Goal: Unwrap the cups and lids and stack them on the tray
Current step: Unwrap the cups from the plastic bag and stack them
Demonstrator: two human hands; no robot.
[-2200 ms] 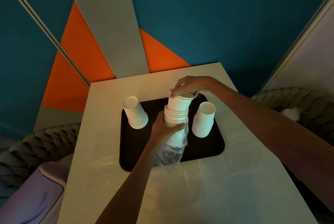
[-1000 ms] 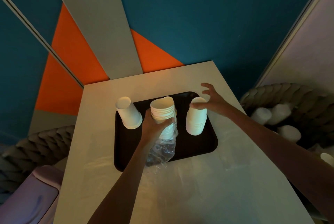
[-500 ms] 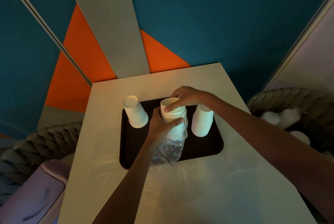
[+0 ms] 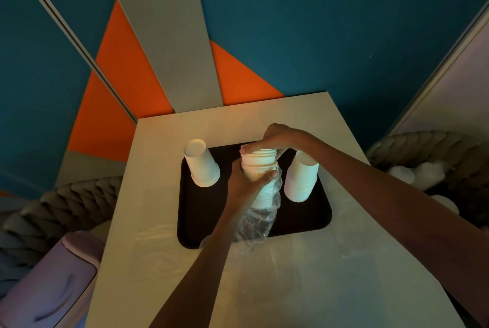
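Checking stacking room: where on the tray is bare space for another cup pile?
The tray is bare front-left, between the single cup and the near rim, and front-right, in front of the right stack. The middle is crowded: left hand and right hand grip the wrapped stack, plastic trailing forward.

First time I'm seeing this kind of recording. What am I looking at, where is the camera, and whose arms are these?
There is no machine here. A person works with bare hands, and the one camera sits on their head, looking down. A pale table carries a dark tray. On the tray stand one upside-down white cup at the left and a short stack of cups at the right. The left hand grips a taller cup stack, partly out of its clear plastic wrap. The right hand pinches that stack's top.
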